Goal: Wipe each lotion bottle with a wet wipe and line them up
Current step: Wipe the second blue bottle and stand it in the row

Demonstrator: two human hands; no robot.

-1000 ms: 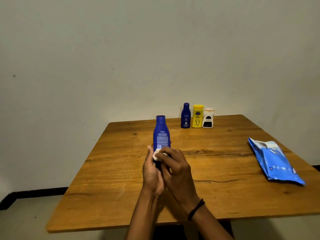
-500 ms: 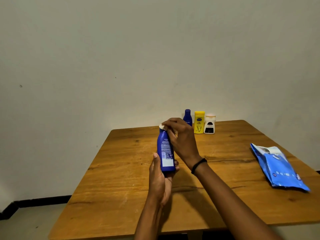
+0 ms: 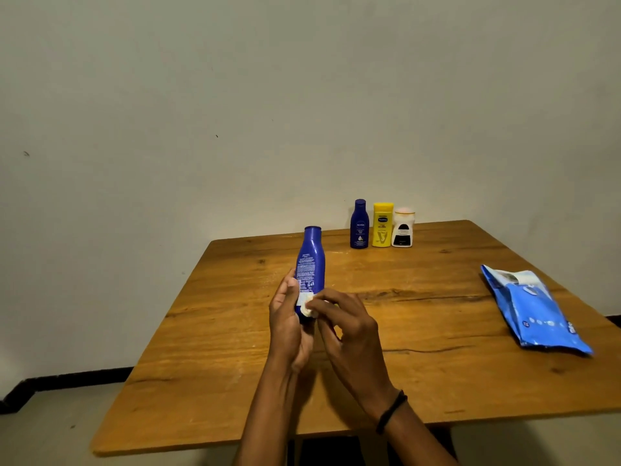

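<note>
Blue plastic bottle [image 3: 311, 260], the taller of two blue ones: it stood near upright in my grip above the middle of the table [image 3: 420, 331], cap uppermost, small-print label facing me. It did not touch the table top.

My left hand [image 3: 287, 327] was wrapped round the bottle's lower part, thumb lying up its left side beside the label. The base was hidden behind my hands.

My right hand [image 3: 349, 327] pinched a small wad of white wet wipe [image 3: 306, 306] between thumb and fingertips and pressed it against the bottle's lower front, just below the label. A dark wristband [image 3: 391, 412] sat on that wrist.

Three further bottles stood upright in a close row at the table's far edge, right of its middle: a small blue bottle [image 3: 359, 225], a yellow bottle [image 3: 382, 225] and a white bottle [image 3: 402, 230] with a dark label. Whether they touched one another I could not tell.

The blue wipe pack [image 3: 534, 314] lay flat at the table's right side, near that edge, its flap end pointing toward the far edge. It lay well apart from the row and from my hands.
</note>
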